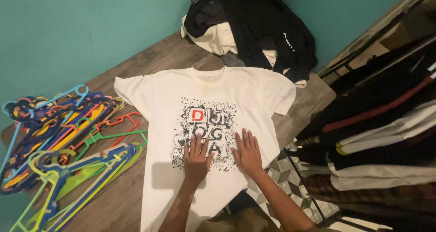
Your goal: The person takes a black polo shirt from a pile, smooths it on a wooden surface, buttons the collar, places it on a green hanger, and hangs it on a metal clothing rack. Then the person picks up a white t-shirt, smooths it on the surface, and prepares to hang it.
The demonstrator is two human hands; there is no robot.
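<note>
Left hand: left hand [197, 158] lies flat, palm down, fingers spread wide, on the lower part of the printed patch of the T-shirt; it grips nothing.
Right hand: right hand [247, 153] lies flat just right of the left, fingers spread and pointing far; it presses on the cloth and holds nothing.
Gap between hands: narrow, not touching.
T-shirt: white T-shirt [213, 109] lies spread face up on the wooden floor [118, 200], collar at the far end, hem at the near end, both short sleeves laid out to left and right; black speckled print with one red square sits mid-chest.
Hangers: heap of plastic hangers [68, 141] in blue, green, orange and yellow lies on the floor left of the shirt, just beside its left edge.
Clothes pile: dark and cream clothes pile [250, 27] lies beyond the collar, against the teal wall [68, 27].
Rack: clothes rack [386, 123] with hung garments stands at right, near the shirt's right sleeve.
Near right floor: patterned tile [277, 177] shows under the right forearm.
</note>
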